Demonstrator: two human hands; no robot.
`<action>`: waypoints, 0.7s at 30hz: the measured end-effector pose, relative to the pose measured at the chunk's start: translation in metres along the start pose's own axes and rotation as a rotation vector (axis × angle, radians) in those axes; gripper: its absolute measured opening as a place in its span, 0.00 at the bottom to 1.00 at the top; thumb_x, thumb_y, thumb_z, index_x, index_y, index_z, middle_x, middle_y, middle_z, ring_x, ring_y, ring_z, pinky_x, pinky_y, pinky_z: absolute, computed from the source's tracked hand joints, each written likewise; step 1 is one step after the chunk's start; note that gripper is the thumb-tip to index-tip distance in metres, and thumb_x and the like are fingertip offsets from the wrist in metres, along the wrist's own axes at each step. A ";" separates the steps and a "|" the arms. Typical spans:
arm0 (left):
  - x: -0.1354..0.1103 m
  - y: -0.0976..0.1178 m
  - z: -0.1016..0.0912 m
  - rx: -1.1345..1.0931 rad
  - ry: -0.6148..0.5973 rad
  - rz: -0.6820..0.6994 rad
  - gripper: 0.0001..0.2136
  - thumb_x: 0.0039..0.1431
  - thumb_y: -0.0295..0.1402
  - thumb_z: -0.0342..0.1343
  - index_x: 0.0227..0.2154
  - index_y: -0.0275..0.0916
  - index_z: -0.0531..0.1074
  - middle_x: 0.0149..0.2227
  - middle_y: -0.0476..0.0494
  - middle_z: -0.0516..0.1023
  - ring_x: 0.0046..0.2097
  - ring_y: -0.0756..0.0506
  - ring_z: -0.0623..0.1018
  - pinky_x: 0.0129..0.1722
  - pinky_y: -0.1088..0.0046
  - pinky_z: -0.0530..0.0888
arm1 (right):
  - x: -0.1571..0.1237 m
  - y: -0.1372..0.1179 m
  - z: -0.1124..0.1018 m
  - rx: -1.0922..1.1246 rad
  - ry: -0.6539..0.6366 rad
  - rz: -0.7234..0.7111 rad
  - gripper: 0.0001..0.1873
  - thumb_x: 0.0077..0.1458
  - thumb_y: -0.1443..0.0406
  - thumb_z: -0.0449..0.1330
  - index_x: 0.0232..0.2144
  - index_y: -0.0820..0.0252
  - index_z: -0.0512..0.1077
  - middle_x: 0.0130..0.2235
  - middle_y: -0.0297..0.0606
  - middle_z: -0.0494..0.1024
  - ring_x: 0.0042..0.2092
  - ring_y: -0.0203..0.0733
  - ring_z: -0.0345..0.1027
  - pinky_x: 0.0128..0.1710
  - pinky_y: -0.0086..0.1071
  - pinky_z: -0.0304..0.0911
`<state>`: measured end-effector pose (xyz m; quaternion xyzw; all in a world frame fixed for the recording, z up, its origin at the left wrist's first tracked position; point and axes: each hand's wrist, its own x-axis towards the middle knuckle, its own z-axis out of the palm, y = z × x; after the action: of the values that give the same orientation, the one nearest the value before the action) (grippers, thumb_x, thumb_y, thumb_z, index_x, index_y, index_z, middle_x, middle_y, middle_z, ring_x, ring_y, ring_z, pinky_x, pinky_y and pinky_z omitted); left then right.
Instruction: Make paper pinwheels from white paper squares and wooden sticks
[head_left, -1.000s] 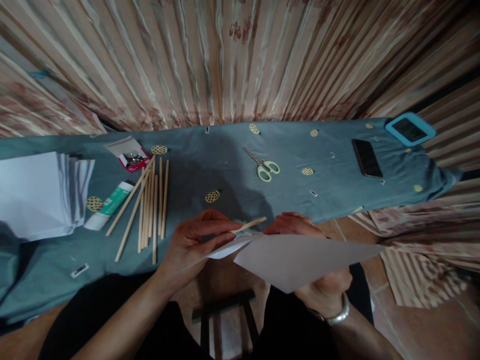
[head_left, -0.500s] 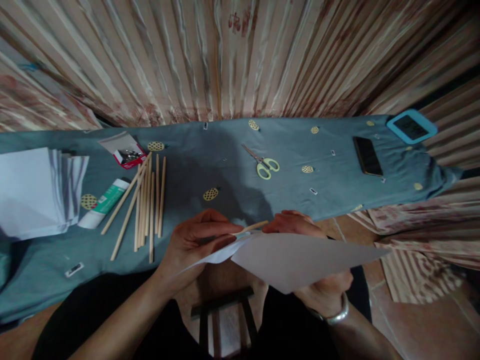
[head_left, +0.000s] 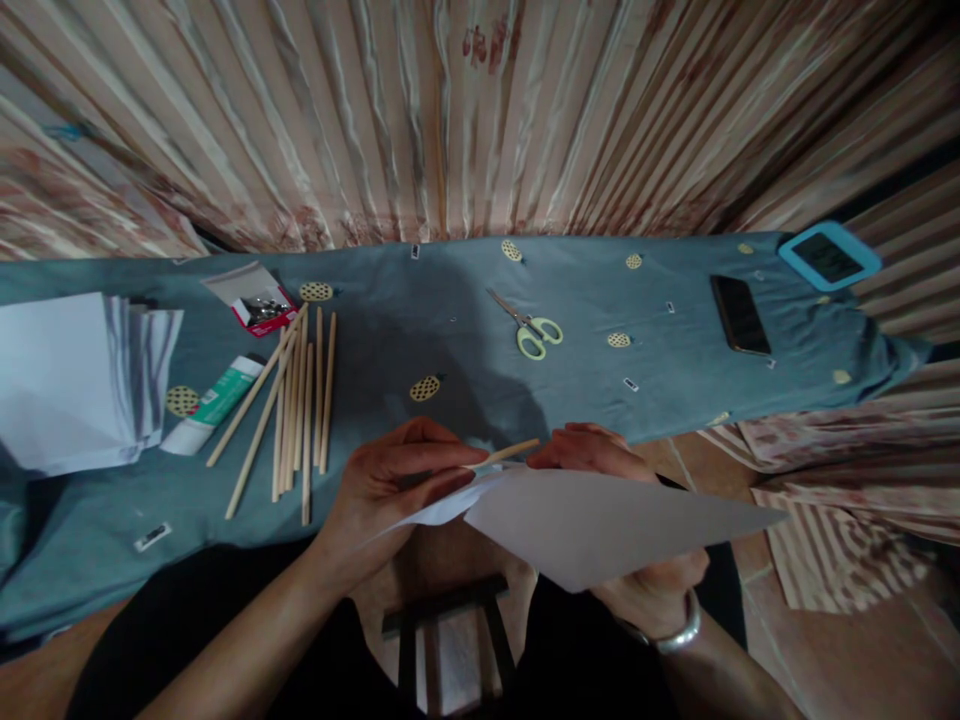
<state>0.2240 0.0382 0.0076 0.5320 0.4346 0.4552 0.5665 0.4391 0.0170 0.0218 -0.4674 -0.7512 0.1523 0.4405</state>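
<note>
Left hand (head_left: 384, 482): fingers pinched closed on 1 slim, round, pale wooden stick (head_left: 517, 450), its bare end pointing towards the right hand; a folded flap of thin white paper (head_left: 450, 503) lies just under the same fingers. Right hand (head_left: 594, 452): largely hidden behind 1 broad, pointed sheet of white paper (head_left: 600, 525), its visible fingers at the upper edge; how tightly they close cannot be told; 1 shiny silver-coloured bracelet (head_left: 681, 630) at the wrist. The stick and sheet are held in the air, before the near edge of a surface (head_left: 465, 300) dressed in grey-blue cloth with yellow pineapple prints. On the surface, from the left: 1 thick stack of white paper sheets (head_left: 60, 385); 1 white and green tube (head_left: 217, 402) with a dark cap, lying on its side; 1 small, open, red and white cardboard box (head_left: 274, 325) of shiny metal pieces; 1 group of loose pale wooden sticks (head_left: 307, 430), 2 lying aslant; 1 pair of scissors with pale green handles (head_left: 525, 322); 1 black rectangular phone (head_left: 740, 315); 1 light-blue framed device with a dark screen (head_left: 789, 253). Behind: pleated beige curtain with reddish patterning (head_left: 480, 130)
</note>
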 end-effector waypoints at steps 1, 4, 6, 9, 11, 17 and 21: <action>0.000 0.000 0.000 -0.003 0.001 -0.006 0.05 0.54 0.35 0.66 0.35 0.49 0.83 0.32 0.47 0.79 0.33 0.51 0.77 0.30 0.81 0.72 | 0.000 0.000 0.000 -0.006 -0.004 -0.001 0.18 0.58 0.57 0.60 0.50 0.53 0.71 0.39 0.40 0.81 0.45 0.52 0.76 0.47 0.48 0.73; 0.001 0.001 0.000 0.003 -0.002 -0.020 0.06 0.54 0.35 0.66 0.36 0.48 0.83 0.32 0.46 0.79 0.33 0.50 0.76 0.31 0.79 0.73 | 0.001 0.000 0.001 -0.014 0.003 -0.006 0.17 0.59 0.58 0.58 0.50 0.52 0.70 0.38 0.40 0.81 0.44 0.52 0.77 0.47 0.49 0.73; 0.001 0.003 0.000 0.002 -0.006 -0.031 0.06 0.55 0.34 0.66 0.36 0.49 0.83 0.31 0.46 0.79 0.32 0.50 0.76 0.31 0.79 0.72 | 0.001 0.000 0.001 -0.011 0.021 -0.003 0.16 0.59 0.58 0.58 0.49 0.52 0.71 0.38 0.40 0.81 0.44 0.52 0.77 0.47 0.49 0.73; 0.002 0.005 0.000 -0.011 -0.025 -0.061 0.06 0.55 0.33 0.65 0.35 0.49 0.83 0.31 0.46 0.79 0.33 0.50 0.76 0.31 0.80 0.71 | 0.001 0.000 0.000 -0.004 0.010 0.007 0.17 0.58 0.57 0.59 0.48 0.53 0.71 0.37 0.40 0.81 0.44 0.52 0.77 0.46 0.49 0.73; 0.002 0.007 -0.001 -0.022 -0.038 -0.085 0.07 0.55 0.31 0.64 0.36 0.49 0.83 0.32 0.46 0.79 0.33 0.51 0.76 0.31 0.80 0.70 | 0.001 0.000 -0.001 0.004 -0.007 0.010 0.17 0.58 0.57 0.60 0.49 0.53 0.71 0.37 0.40 0.82 0.43 0.52 0.77 0.46 0.49 0.73; 0.002 0.007 0.000 -0.063 -0.059 -0.100 0.08 0.56 0.30 0.63 0.37 0.49 0.83 0.32 0.46 0.79 0.33 0.51 0.76 0.30 0.80 0.69 | -0.001 0.001 0.000 0.026 -0.013 0.023 0.19 0.57 0.56 0.60 0.51 0.52 0.70 0.38 0.40 0.81 0.43 0.52 0.77 0.47 0.50 0.72; 0.003 0.007 0.000 -0.047 -0.075 -0.107 0.09 0.57 0.30 0.62 0.37 0.49 0.83 0.31 0.46 0.78 0.33 0.51 0.76 0.30 0.80 0.68 | -0.003 0.003 0.000 0.014 -0.003 0.012 0.21 0.57 0.53 0.60 0.52 0.50 0.69 0.38 0.39 0.81 0.45 0.53 0.76 0.48 0.51 0.71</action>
<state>0.2244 0.0410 0.0145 0.5114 0.4301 0.4140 0.6182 0.4408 0.0162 0.0184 -0.4686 -0.7479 0.1609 0.4418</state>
